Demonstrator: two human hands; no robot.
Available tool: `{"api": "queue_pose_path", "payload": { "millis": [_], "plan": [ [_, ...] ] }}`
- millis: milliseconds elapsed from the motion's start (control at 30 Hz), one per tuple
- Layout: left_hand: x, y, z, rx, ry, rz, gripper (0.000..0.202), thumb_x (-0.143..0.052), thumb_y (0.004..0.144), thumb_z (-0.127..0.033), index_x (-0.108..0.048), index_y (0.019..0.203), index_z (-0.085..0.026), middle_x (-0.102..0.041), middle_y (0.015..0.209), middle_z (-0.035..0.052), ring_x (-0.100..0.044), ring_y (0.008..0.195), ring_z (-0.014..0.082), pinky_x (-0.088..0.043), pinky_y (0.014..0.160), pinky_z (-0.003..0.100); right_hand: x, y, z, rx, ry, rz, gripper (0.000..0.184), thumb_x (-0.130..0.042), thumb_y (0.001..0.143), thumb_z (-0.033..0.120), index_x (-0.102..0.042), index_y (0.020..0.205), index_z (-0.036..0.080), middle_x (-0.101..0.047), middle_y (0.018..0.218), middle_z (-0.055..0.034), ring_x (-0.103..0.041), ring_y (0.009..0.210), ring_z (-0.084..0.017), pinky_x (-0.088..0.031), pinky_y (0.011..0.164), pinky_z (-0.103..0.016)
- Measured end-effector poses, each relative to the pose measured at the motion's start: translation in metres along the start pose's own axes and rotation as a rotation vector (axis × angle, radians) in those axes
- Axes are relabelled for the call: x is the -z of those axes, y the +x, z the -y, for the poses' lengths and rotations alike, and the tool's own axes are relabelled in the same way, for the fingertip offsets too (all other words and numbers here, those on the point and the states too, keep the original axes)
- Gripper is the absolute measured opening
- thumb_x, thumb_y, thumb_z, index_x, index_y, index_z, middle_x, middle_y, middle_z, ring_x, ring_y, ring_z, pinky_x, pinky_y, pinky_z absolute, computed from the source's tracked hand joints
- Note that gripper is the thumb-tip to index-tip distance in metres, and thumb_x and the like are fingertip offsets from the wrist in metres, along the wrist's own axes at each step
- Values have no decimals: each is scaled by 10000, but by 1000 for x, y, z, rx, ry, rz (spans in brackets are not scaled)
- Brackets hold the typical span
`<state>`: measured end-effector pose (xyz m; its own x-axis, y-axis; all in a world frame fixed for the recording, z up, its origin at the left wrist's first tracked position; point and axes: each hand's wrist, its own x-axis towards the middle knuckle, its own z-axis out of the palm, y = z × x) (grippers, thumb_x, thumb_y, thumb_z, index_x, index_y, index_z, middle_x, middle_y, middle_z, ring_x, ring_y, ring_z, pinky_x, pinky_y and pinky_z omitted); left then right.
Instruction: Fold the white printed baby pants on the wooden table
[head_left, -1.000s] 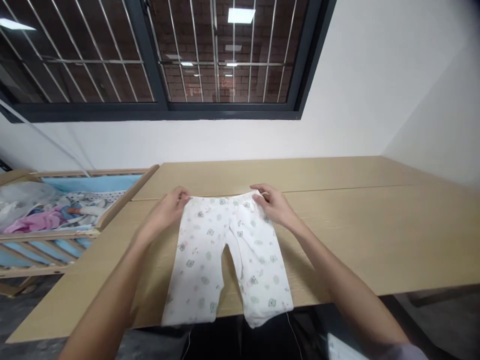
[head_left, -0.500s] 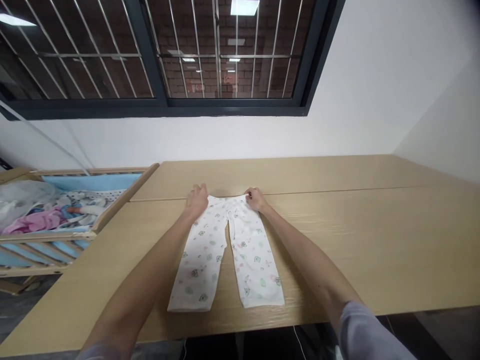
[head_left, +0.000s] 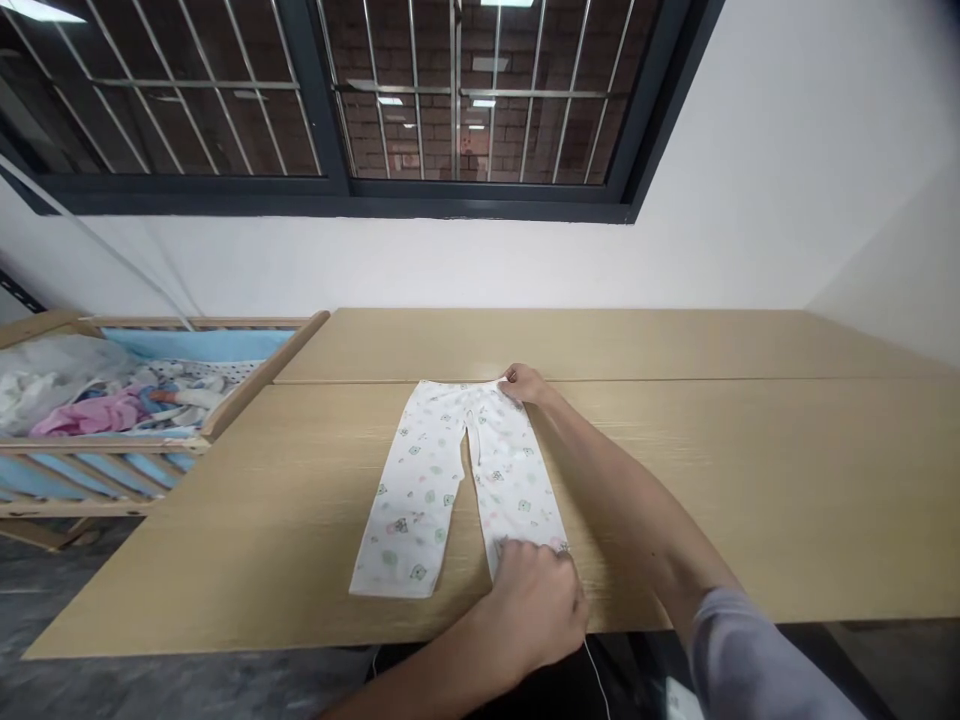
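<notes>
Baby pants [head_left: 431, 470] lie flat mid-bench [head_left: 750, 480], legs toward me. R grip [head_left: 527, 384] pinching waistband [head_left: 457, 385]; L grip [head_left: 534, 600] clenched on cuff [head_left: 525, 540] of frame-right leg. Risk: uneven pull could skew fabric or drag pants toward near edge.

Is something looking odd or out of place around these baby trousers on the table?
The baby trousers lie flat and show no visible damage. Only the clothes in the wooden crib look untidy: they sit in a loose heap.
</notes>
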<state>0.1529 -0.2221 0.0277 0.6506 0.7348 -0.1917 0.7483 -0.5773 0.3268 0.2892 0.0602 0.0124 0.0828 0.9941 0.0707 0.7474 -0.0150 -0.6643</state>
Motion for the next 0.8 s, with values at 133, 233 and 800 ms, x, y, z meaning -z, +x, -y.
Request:
{"api": "queue_pose_path", "payload": {
  "millis": [133, 233, 800],
  "plan": [
    [16, -15, 13, 54, -123, -112, 268, -464, 883, -314, -676, 784, -184, -720, 767, 131, -674, 717, 277, -439, 663, 393, 6, -2, 24, 12, 38, 48, 182, -688, 807, 197, -648, 975, 142, -700, 847, -44, -587, 693, -125, -407, 632, -220],
    [25, -45, 27, 129, -370, -300, 332, -434, 916, -357, -519, 624, -225, -613, 601, 34, -571, 573, 183, -365, 571, 324, 7, -2, 48, 35, 58, 59, 180, -687, 805, 207, -650, 971, 149, -695, 849, -36, -577, 686, -118, -401, 614, -214],
    [-8, -151, 131, 774, -249, -525, 360, -413, 949, -388, -611, 687, -242, -706, 673, 13, -657, 634, 190, -334, 585, 277, -109, 1, 157, 4, -99, 94, 239, -703, 742, 134, -657, 975, 157, -712, 1064, -147, -689, 953, -268, -494, 726, -306]
  ]
}}
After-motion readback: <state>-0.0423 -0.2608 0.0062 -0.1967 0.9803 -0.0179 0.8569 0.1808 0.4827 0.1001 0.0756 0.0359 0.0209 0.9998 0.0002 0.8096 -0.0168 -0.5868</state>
